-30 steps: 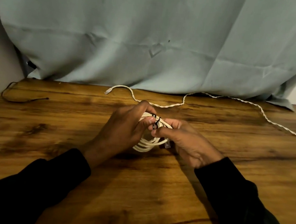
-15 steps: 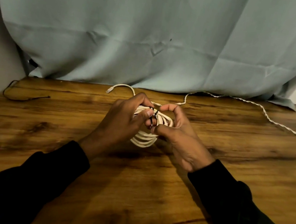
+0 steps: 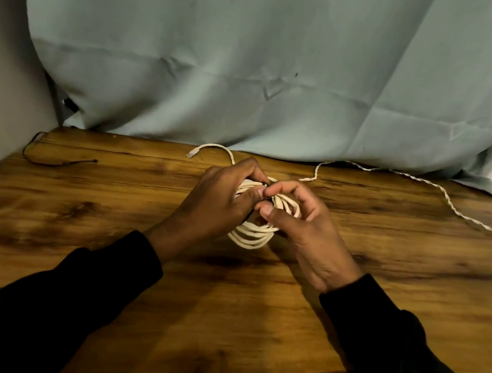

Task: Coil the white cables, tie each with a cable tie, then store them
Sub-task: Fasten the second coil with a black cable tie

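Head view, near edge: two black long sleeves (image 3: 73, 298) enter from the lower corners and converge over a brown wooden tabletop with dark grain (image 3: 220, 324).

Middle zone: both hands meet at the centre of the tabletop around a coiled white round cable (image 3: 252, 235). The coil consists of several stacked loops; its lower arc shows between the two wrists, and its upper arc shows between the fingertips.

- Left hand (image 3: 216, 202): fingers curled round the left side of the coil, thumb tip pressed at the top of the loops. State: grasping the coil.
- Right hand (image 3: 305, 225): thumb and forefinger curled inward at the top of the coil, tips meeting those of the left hand. A small dark strip, apparently a black cable tie (image 3: 268, 201), sits at this point across the loops. Whether the right fingertips pinch the strip or the cable itself cannot be told.

Far zone: a loose white cable end with a small connector (image 3: 191, 154) curves out from behind the left hand. A white twisted cable (image 3: 451, 207) lies uncoiled, running from behind the right hand to the right edge. A thin black wire (image 3: 54, 162) lies at the far left of the tabletop. A pale blue-green creased cloth (image 3: 254, 62) hangs behind the table's rear edge.
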